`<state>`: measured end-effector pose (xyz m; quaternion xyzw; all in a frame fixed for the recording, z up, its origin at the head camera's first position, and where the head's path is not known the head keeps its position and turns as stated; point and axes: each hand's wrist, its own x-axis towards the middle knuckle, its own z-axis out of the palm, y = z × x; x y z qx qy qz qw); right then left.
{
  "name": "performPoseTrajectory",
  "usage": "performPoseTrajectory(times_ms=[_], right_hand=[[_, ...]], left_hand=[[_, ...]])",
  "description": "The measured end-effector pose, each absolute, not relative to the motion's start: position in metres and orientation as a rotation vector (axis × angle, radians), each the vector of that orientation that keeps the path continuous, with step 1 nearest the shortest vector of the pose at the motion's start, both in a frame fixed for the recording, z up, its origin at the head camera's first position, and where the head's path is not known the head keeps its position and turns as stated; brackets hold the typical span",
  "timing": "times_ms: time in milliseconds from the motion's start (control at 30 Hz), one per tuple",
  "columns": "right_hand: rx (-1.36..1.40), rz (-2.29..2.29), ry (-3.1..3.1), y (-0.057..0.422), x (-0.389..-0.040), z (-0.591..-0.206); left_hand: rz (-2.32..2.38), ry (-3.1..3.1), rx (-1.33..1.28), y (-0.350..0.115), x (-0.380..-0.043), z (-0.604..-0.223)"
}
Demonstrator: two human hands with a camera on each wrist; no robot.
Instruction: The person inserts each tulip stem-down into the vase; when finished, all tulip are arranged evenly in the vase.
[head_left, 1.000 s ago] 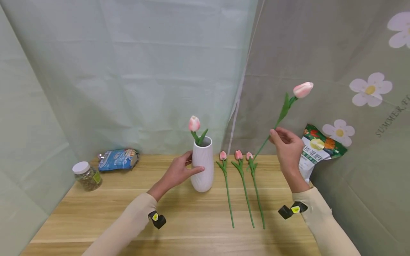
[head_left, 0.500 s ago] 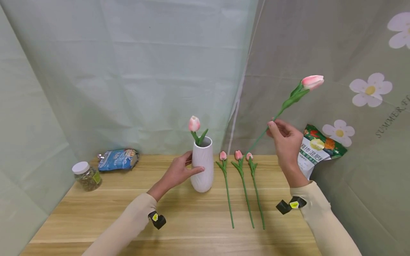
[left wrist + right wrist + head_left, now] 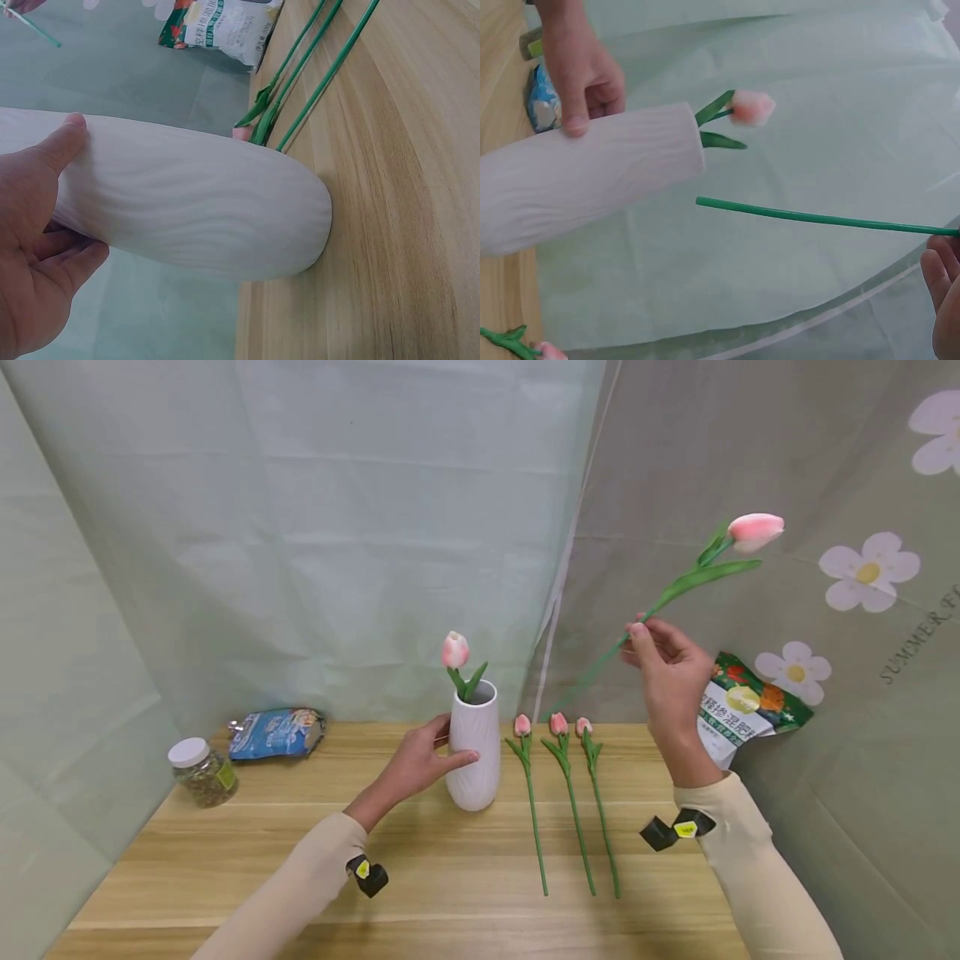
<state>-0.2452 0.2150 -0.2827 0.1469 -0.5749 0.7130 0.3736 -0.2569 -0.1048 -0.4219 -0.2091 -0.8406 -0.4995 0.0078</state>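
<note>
A white ribbed vase (image 3: 474, 752) stands upright on the wooden table, with one pink tulip (image 3: 454, 650) in its mouth. My left hand (image 3: 422, 764) grips the vase from the left side, thumb across its front, as the left wrist view also shows. Between thumb and fingers my right hand (image 3: 671, 672) pinches the stem of another pink tulip (image 3: 756, 532), raised in the air. Its bloom tilts up to the right, and the bare stem (image 3: 817, 218) slants down toward the vase, its end apart from the rim in the right wrist view.
Three tulips (image 3: 567, 777) lie side by side on the table (image 3: 450, 893), right of the vase. A blue bag (image 3: 277, 734) and a white-lidded jar (image 3: 203, 772) sit at the left. A green and white bag (image 3: 738, 706) leans at the right, beyond my right hand. Curtains hang behind.
My right hand has risen slightly with its tulip, whose bloom has swung up and to the right while the stem's lower end points farther left. The left hand and vase stay put.
</note>
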Motion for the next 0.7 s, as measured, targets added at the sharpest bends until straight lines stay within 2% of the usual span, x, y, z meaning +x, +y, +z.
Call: performPoseTrajectory(times_ms=[700], right_hand=[[0.474, 1.823, -1.424, 0.187, -0.252, -0.268]], left_hand=[[-1.533, -2.642, -0.646, -0.105, -0.255, -0.420]])
